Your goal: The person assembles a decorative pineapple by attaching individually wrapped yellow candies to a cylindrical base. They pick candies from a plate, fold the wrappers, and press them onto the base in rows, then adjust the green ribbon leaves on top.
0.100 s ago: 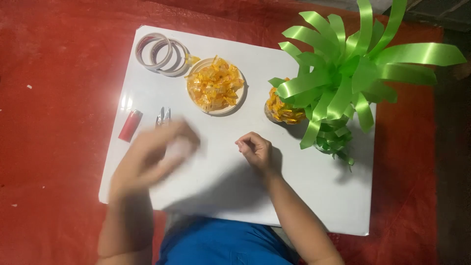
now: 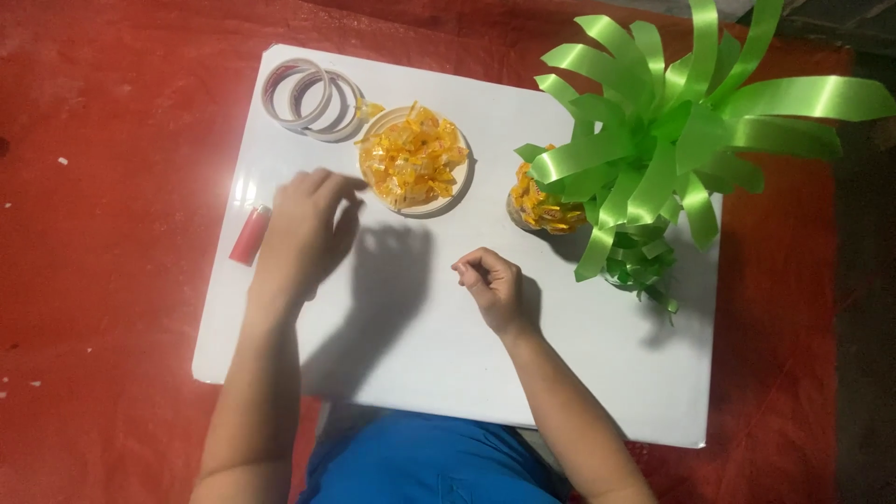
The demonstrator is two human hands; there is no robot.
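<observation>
White table (image 2: 448, 373): left hand (image 2: 303, 229) beside plate (image 2: 457, 191).

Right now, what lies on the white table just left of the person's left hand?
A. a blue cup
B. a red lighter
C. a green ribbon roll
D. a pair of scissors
B: a small red lighter lies near the table's left edge, just beside the left hand, which rests palm-down with fingers curled near the plate of yellow candies.

two tape rolls (image 2: 308, 96), one lighter (image 2: 250, 235) — one plate (image 2: 411, 207)
</observation>
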